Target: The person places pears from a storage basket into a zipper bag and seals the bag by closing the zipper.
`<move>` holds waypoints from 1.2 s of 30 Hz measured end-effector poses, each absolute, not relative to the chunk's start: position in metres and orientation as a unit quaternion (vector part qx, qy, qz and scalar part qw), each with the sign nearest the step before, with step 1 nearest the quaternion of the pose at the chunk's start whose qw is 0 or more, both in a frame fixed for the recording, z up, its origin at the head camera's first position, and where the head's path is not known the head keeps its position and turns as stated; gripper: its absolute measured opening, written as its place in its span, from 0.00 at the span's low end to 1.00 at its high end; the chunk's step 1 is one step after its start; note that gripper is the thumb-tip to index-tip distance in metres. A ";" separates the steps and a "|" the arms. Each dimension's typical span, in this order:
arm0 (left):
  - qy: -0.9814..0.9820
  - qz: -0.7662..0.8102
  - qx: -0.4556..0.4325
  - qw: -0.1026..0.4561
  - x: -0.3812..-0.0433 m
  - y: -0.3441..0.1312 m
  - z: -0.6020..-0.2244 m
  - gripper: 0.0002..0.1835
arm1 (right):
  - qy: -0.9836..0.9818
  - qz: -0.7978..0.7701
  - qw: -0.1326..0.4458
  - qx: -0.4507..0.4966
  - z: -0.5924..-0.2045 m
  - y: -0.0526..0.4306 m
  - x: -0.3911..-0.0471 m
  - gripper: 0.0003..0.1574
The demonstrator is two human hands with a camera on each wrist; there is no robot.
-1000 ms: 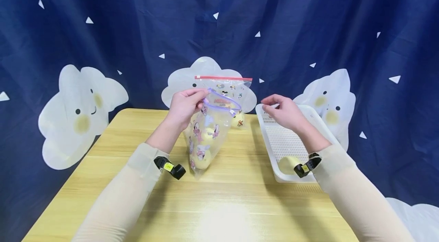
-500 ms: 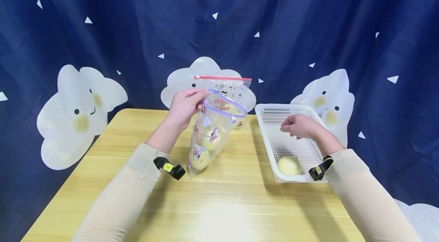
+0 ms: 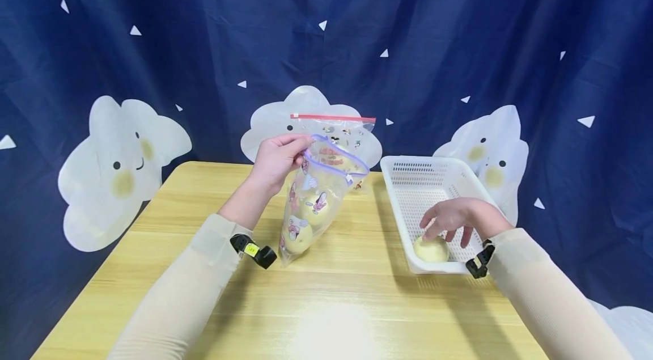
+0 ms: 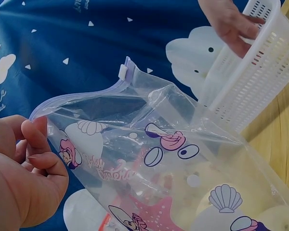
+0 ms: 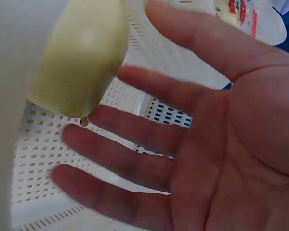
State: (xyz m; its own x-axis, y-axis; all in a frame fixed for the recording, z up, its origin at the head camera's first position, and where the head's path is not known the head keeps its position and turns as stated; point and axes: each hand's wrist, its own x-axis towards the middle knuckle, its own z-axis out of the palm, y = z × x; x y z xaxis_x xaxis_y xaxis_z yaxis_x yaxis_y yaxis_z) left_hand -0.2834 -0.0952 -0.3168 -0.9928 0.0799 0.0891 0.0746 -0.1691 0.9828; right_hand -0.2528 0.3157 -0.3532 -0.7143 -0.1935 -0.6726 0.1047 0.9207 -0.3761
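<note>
My left hand (image 3: 278, 162) pinches the rim of a clear zip bag (image 3: 326, 184) with a purple slider edge and cartoon prints. The mouth of this bag gapes, and round pale-yellow pears (image 3: 298, 238) sit inside it. A single pear (image 3: 431, 249) lies in the near end of the white plastic basket (image 3: 400, 207). Over that pear, my right hand (image 3: 456, 218) reaches down with fingers spread. In the right wrist view the fingers (image 5: 139, 130) are nearly straight beside the pear (image 5: 86, 57), whose short stem shows; the hand does not grip it.
Behind the held bag stands another clear bag with a red zip (image 3: 334, 117), holding pale fruit. The wooden table (image 3: 336, 303) ends at a dark blue curtain (image 3: 326, 54) with white clouds. The basket's raised walls surround the right hand's space.
My right hand has moved from beside the bags, over the basket, then down toward the pear, with its fingers spreading. The left hand stays put, while the bag's mouth has opened wider.
</note>
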 end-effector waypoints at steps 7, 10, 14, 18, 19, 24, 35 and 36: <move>0.645 0.762 0.059 0.000 -0.283 -0.095 -0.317 0.17 | 0.884 -0.207 0.419 -0.009 -0.357 0.313 -0.246 0.43; 0.644 0.763 0.058 0.002 -0.283 -0.095 -0.318 0.17 | 0.887 -0.203 0.416 -0.011 -0.359 0.313 -0.245 0.43; 0.643 0.763 0.058 0.003 -0.283 -0.094 -0.318 0.17 | 0.890 -0.193 0.414 -0.011 -0.360 0.313 -0.244 0.39; 0.645 0.762 0.057 0.003 -0.282 -0.094 -0.318 0.17 | 0.895 -0.181 0.409 -0.009 -0.360 0.313 -0.243 0.33; 0.646 0.761 0.057 0.003 -0.283 -0.094 -0.318 0.17 | 0.895 -0.179 0.408 -0.007 -0.359 0.313 -0.242 0.32; 0.649 0.758 0.057 0.002 -0.283 -0.094 -0.319 0.17 | 0.896 -0.176 0.408 -0.002 -0.358 0.314 -0.240 0.33; 0.648 0.759 0.057 0.005 -0.283 -0.093 -0.321 0.16 | 0.909 -0.160 0.385 -0.026 -0.350 0.316 -0.242 0.30; 0.648 0.760 0.056 0.004 -0.283 -0.093 -0.321 0.16 | 0.910 -0.160 0.381 -0.027 -0.349 0.316 -0.242 0.30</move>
